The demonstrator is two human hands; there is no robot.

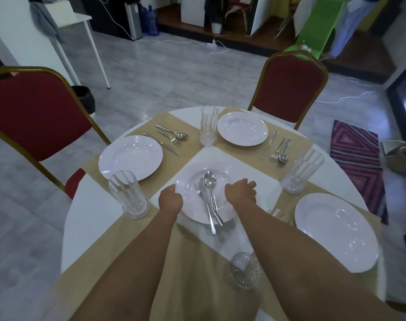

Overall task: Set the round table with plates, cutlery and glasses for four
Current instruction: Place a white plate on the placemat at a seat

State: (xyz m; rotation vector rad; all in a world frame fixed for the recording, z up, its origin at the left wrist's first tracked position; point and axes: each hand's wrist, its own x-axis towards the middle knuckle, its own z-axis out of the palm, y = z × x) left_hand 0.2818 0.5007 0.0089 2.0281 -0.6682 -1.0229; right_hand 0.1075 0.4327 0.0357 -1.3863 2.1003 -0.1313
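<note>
A white plate sits in the middle of the round white table and carries a spoon, a fork and a knife. My left hand grips its left rim and my right hand grips its right rim. Plates lie on tan placemats at the left, far side and right. Cutlery sets lie by the left plate and the far plate. Tall clear glasses stand at the left, far side and right. Another glass stands near me, under my right forearm.
Two red chairs with gold frames stand at the table, one at the left and one at the far side. A striped rug lies on the floor to the right. A white side table and cables are beyond.
</note>
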